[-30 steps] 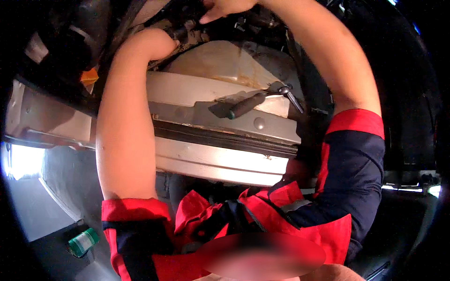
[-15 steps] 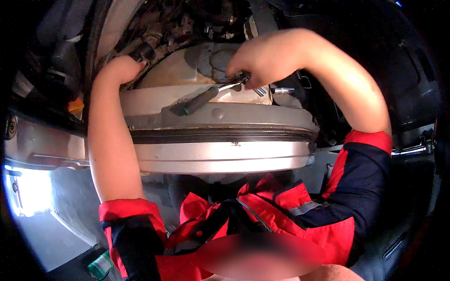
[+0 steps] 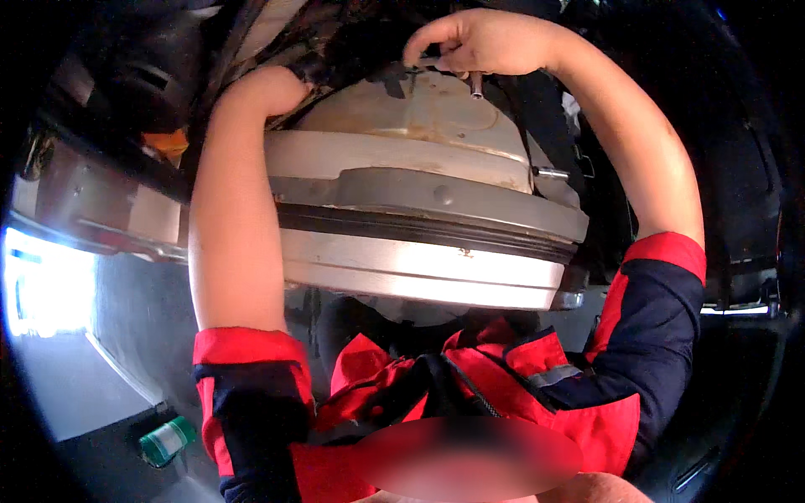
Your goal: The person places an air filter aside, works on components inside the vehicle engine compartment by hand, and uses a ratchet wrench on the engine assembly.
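My right hand (image 3: pixel 495 44) is raised at the far side of a dirty, domed metal housing (image 3: pixel 453 117), its fingers curled. Below them sticks out a short shiny socket (image 3: pixel 476 85), and a bit of metal shows by the fingertips. This looks like the ratchet wrench; its dark handle is hidden now. My left hand (image 3: pixel 267 89) reaches in beside the dome's left flank, its fingers bent around a black part (image 3: pixel 309 74) that I cannot make out. Another small chrome socket (image 3: pixel 550 173) lies at the right end of the grey ledge.
A grey trim strip (image 3: pixel 444 196), a black rubber seal (image 3: pixel 402 225) and a silver body edge (image 3: pixel 419 267) run between me and the dome. Left of my arm is an orange piece (image 3: pixel 166 144). Low at left lies a green container (image 3: pixel 168 441). Dark engine parts crowd the back.
My right hand has moved farther away and up, and the wrench's handle has gone out of sight. My left hand has shifted right and farther in. The whole view has shifted too.
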Motion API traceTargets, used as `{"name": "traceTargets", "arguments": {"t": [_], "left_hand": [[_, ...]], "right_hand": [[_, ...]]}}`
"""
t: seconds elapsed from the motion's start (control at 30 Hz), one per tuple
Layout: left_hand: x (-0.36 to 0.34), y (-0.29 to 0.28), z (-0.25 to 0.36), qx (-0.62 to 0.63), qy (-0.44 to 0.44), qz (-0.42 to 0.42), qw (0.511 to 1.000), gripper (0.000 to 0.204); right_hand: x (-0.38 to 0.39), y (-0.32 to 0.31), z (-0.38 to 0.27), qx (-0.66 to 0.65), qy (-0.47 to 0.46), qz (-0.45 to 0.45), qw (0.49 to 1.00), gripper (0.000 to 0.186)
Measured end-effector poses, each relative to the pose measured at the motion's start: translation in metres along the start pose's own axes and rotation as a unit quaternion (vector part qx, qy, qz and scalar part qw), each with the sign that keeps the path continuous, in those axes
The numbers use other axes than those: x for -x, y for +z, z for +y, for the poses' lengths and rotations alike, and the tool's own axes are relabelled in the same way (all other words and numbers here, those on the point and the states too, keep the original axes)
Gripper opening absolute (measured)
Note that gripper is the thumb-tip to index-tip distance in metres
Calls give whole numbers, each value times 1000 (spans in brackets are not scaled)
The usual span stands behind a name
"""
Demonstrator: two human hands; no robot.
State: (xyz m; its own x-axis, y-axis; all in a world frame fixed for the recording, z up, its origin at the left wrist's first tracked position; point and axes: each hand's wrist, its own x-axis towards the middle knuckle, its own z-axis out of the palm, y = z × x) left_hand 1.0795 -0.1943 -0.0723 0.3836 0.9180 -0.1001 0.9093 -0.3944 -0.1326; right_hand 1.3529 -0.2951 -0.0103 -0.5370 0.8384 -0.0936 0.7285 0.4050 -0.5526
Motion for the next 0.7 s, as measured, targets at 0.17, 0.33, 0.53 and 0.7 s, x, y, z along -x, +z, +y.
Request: {"name": "traceTargets", "arguments": {"t": [0.17, 0.33, 0.53, 0.7], "left_hand": [[-11, 12, -8, 41, -53, -38, 997, 40], [5, -3, 3, 58, -68, -29, 996, 40], [-5, 6, -1, 74, -74, 2, 994, 44], [-10, 8, 4, 68, -70, 25, 995, 42]], "right_hand": [[-46, 10, -2, -47, 108, 19, 993, 18], [-74, 17, -4, -178, 67, -7, 982, 24], [-85, 23, -15, -39, -20, -35, 998, 26], [-112, 1, -14, 198, -83, 75, 974, 37]]}}
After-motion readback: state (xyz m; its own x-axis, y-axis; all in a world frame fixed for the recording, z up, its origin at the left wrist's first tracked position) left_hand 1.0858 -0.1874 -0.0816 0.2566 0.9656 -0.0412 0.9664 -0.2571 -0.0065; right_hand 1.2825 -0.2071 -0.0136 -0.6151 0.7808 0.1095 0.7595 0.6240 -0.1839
